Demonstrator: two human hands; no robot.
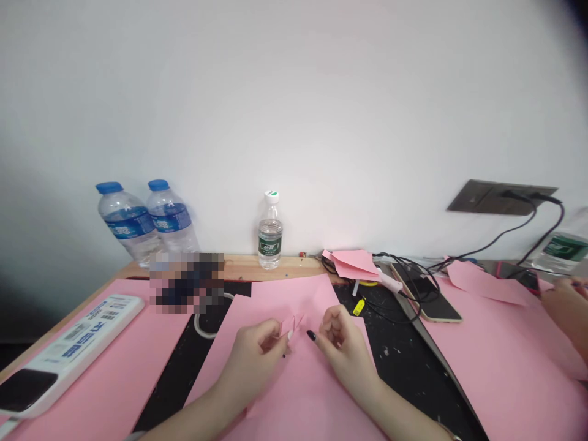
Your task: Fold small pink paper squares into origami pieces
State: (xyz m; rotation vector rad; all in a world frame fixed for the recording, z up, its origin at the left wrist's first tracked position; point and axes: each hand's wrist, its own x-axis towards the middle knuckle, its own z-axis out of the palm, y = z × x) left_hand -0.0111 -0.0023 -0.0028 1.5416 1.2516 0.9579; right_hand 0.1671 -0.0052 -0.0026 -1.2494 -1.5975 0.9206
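My left hand (257, 355) pinches a small folded piece of pink paper (294, 323) between thumb and fingers, just above the pink sheets. To its right is my right hand (343, 346), its fingers loosely curled and its dark-nailed thumb held apart from them. Nothing shows in the right hand, and a small gap separates its thumb from the folded paper. Large pink sheets (316, 398) lie beneath both hands on a black mat (395, 349). The folded paper blends with the sheets, so its exact shape is hard to make out.
Two blue-capped bottles (131, 223) lean against the wall; a smaller water bottle (270, 239) stands at the back. A white power-bank-like device (76, 349) lies left. Right are a phone (432, 294), cables (408, 309), pink scraps (353, 264) and another person's hand (567, 312).
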